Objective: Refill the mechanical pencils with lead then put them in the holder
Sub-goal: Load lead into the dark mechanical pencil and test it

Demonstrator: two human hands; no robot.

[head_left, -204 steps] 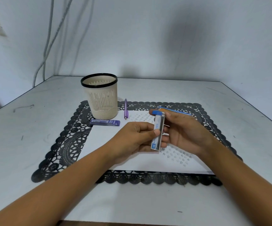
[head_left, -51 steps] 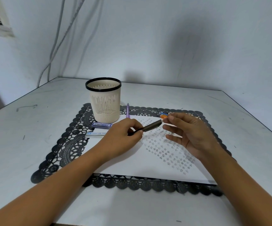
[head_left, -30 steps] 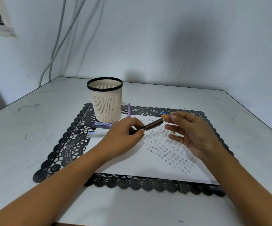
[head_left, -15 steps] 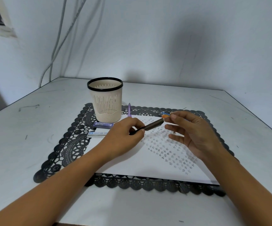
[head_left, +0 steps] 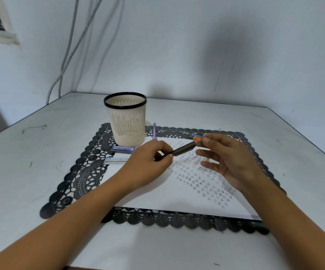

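My left hand (head_left: 148,162) grips a dark mechanical pencil (head_left: 183,151) near its tip, barrel slanting up to the right. My right hand (head_left: 230,158) pinches the pencil's orange end cap (head_left: 197,139) between thumb and forefinger, its other fingers spread. The cream holder (head_left: 126,119) with a black rim stands upright at the back left. A purple pencil (head_left: 154,131) lies beside it. Two lead cases lie in front of the holder: a dark blue one (head_left: 123,149) and a clear one (head_left: 116,159). More pencils (head_left: 195,135) lie behind my right fingers, partly hidden.
A white sheet with small star marks (head_left: 189,184) lies on a black lace placemat (head_left: 79,176) on the white table (head_left: 40,152). Grey cables (head_left: 70,45) hang down the wall at the back left.
The lead case I held earlier now lies by the holder. Over the last second both hands stay almost still on the dark pencil, right fingers at its cap.
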